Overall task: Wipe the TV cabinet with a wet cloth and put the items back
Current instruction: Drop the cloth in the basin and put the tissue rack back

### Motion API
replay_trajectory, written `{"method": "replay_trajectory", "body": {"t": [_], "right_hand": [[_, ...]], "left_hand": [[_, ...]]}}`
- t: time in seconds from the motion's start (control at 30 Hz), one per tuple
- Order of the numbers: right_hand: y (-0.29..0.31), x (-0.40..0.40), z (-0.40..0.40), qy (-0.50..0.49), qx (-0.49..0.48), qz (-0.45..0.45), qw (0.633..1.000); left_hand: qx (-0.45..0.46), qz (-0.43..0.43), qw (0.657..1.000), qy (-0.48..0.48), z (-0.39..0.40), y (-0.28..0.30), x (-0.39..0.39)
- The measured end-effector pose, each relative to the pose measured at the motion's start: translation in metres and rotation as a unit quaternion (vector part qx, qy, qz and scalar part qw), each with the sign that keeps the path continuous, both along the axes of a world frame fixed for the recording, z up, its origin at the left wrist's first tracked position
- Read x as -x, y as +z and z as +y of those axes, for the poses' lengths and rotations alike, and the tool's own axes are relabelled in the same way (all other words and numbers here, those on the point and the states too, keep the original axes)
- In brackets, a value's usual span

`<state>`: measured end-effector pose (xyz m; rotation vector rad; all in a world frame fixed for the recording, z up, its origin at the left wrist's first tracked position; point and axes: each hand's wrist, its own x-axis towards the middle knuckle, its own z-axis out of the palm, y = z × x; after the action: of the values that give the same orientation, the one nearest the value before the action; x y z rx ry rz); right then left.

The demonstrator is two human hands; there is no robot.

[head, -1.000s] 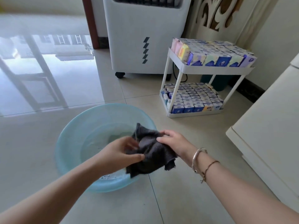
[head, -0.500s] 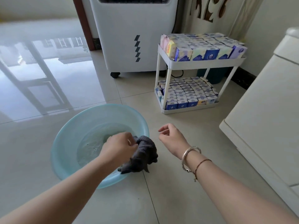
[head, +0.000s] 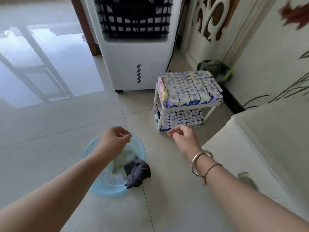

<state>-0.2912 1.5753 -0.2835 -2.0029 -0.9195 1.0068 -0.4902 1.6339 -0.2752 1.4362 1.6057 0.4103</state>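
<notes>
Hanging over the right rim of the blue basin (head: 93, 190), the gray cloth (head: 138, 173) lies alone. Left hand (head: 115, 139) and right hand (head: 182, 138) hover, loosely curled, holding nothing.

The left forearm hides part of the pale blue round plastic basin (head: 107, 190). The white cabinet's (head: 267, 148) handle (lower right) is blurred. Small carton labels (head: 189, 97) on the rack are unreadable.
</notes>
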Motion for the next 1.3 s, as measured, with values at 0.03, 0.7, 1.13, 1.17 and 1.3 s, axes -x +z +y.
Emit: {"method": "replay_trajectory", "body": {"t": [0.03,0.7,1.13,1.17,1.3], "right_hand": [[0.025,-0.002,0.011,-0.002,0.001,-0.002,1.000],[0.119,-0.250,0.179,-0.086,0.079,-0.043,0.992],[-0.026,-0.348,0.236,-0.019,0.174,-0.007,0.985],[-0.038,-0.352,0.240,-0.022,0.183,-0.001,0.983],[-0.090,-0.365,0.258,-0.031,0.198,0.038,0.979]], "left_hand": [[-0.002,-0.002,1.000,0.003,0.008,0.023,0.001],[0.025,0.014,0.999,0.023,0.186,0.116,-0.208],[0.066,-0.008,0.990,0.124,0.244,-0.009,-0.283],[0.082,-0.008,0.988,0.133,0.248,-0.021,-0.284],[0.118,-0.032,0.983,0.140,0.259,-0.066,-0.280]]}}
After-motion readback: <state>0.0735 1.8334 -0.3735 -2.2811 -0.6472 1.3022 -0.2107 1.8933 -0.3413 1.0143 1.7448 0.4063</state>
